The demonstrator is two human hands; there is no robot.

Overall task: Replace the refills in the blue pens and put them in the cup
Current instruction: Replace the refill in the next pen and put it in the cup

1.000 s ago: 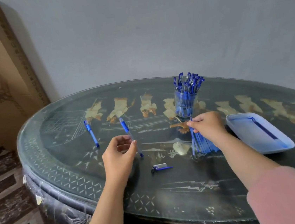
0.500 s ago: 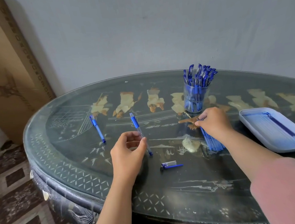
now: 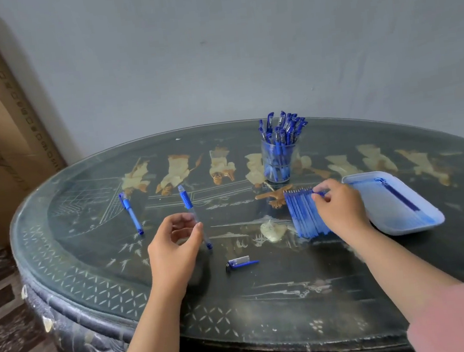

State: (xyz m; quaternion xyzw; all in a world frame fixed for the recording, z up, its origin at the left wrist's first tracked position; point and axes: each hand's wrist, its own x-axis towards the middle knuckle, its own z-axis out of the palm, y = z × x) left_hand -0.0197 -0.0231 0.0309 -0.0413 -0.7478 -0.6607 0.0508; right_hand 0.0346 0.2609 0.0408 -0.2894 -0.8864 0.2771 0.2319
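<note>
At the fingertips of the right hand (image 3: 341, 206), on the far corner of the refill bundle (image 3: 305, 216), thumb and forefinger pinch the end of a single refill (image 3: 317, 193). 1 s ago this hand lay over the bundle's far end. It has since shifted toward the tray side, and the row of metal tips is now exposed just left of the fingers. The other fingers curl loosely over the bundle's right edge.

The left hand (image 3: 174, 240) is unchanged. Its thumb and forefinger, narrowly spaced, hold the pen barrel (image 3: 193, 217), which slants away from the fingers with its near end on the table (image 3: 92, 278).

- A detached cap piece (image 3: 242, 262) lies near, right of the left thumb.
- A second pen (image 3: 131, 213) lies well left of the left fingers.
- The cup (image 3: 279, 161), filled with pens, stands beyond the right fingers.
- The tray (image 3: 380, 216) sits just right of the right fingers and holds 1 dark refill (image 3: 398, 196).

Judgement: refill selection is in progress, and insertion into the held barrel comes next. Separate 1 refill only, without dragging its neighbours.
</note>
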